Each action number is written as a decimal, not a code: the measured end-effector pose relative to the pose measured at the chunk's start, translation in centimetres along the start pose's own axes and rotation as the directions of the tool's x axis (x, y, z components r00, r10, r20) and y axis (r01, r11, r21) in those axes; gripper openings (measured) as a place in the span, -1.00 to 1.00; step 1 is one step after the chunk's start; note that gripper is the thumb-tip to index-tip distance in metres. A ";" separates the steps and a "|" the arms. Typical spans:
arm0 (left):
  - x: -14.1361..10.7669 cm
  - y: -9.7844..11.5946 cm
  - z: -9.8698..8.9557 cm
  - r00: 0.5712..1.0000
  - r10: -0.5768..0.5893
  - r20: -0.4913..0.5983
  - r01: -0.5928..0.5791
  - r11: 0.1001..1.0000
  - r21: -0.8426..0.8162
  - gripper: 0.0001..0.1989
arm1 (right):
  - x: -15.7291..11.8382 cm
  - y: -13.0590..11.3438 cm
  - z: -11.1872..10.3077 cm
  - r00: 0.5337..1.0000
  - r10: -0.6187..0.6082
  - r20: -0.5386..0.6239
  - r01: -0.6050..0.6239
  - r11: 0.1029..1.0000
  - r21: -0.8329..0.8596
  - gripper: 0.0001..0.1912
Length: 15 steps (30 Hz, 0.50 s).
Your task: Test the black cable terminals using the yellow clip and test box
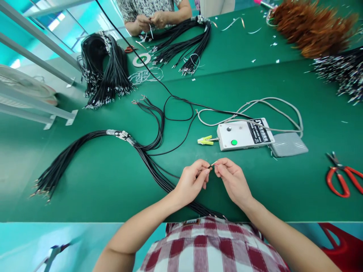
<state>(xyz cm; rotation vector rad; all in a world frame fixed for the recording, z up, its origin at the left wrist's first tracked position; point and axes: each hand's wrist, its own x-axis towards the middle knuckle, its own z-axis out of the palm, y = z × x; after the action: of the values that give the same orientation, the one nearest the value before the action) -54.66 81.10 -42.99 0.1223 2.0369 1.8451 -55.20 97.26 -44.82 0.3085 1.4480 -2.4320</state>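
Note:
My left hand pinches the end of a black cable near the front middle of the table. Facing it, my right hand has its fingers closed on the thin coloured wires that come out of that cable end. A bundle of black cables, wrapped with clear and white bands, runs from the left and passes under my left forearm to the table's front edge. Just beyond my hands lies a white box with a green button and a yellow-green funnel-like tip.
Red-handled pliers lie at the right beside a grey pedal. More cable bundles and a tape roll are at the back left. Another person's hands work at the far edge. Brown wires are piled back right.

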 end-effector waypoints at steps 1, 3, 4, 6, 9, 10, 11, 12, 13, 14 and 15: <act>0.0 0.0 -0.1 1.000 -0.007 0.006 0.007 1.000 -0.016 -0.81 | 0.0 0.1 0.1 1.000 0.002 -0.010 -0.002 1.000 0.009 -0.75; -0.1 -0.1 -0.2 1.000 -0.017 0.015 0.018 0.999 -0.036 -0.79 | 0.1 0.4 0.2 1.000 0.010 -0.016 -0.009 1.000 0.028 -0.75; -0.1 -0.1 -0.3 1.000 -0.020 0.015 0.020 0.999 -0.039 -0.79 | 0.2 0.4 0.2 1.000 0.014 -0.013 -0.014 0.999 0.033 -0.75; -0.2 0.0 -0.4 1.000 -0.023 0.015 0.024 0.999 -0.044 -0.77 | 0.3 0.5 0.3 1.000 0.020 -0.007 -0.020 0.999 0.031 -0.76; -0.1 0.1 -0.5 0.999 -0.025 0.028 0.027 0.997 -0.077 -0.76 | 0.4 0.4 0.2 1.000 0.020 -0.002 -0.019 1.000 0.011 -0.77; -0.1 0.1 -0.5 0.999 -0.029 0.032 0.032 0.995 -0.092 -0.76 | 0.4 0.3 0.2 1.000 0.017 0.001 -0.017 1.000 0.000 -0.77; -0.1 0.1 -0.5 0.999 -0.035 0.036 0.039 0.994 -0.106 -0.75 | 0.5 0.2 0.1 1.000 0.013 0.005 -0.013 1.000 -0.013 -0.77; -0.1 0.1 -0.5 0.998 -0.042 0.038 0.046 0.992 -0.116 -0.75 | 0.5 0.1 0.0 1.000 0.008 0.011 -0.008 0.999 -0.031 -0.77; -0.1 0.1 -0.5 0.998 -0.048 0.038 0.052 0.991 -0.123 -0.74 | 0.5 0.0 -0.1 1.000 0.002 0.017 -0.001 0.998 -0.055 -0.78; -0.1 0.1 -0.5 0.998 -0.050 0.035 0.054 0.991 -0.122 -0.74 | 0.6 -0.1 -0.2 1.000 -0.007 0.022 0.009 0.997 -0.081 -0.79; -0.1 0.1 -0.5 0.998 -0.050 0.030 0.053 0.992 -0.116 -0.74 | 0.6 -0.1 -0.3 0.999 -0.020 0.025 0.022 0.994 -0.107 -0.80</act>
<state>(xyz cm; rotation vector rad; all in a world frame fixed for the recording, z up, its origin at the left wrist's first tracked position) -54.79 80.59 -42.88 0.0616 1.8912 1.9152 -55.74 97.50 -45.10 0.2405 1.5725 -2.3551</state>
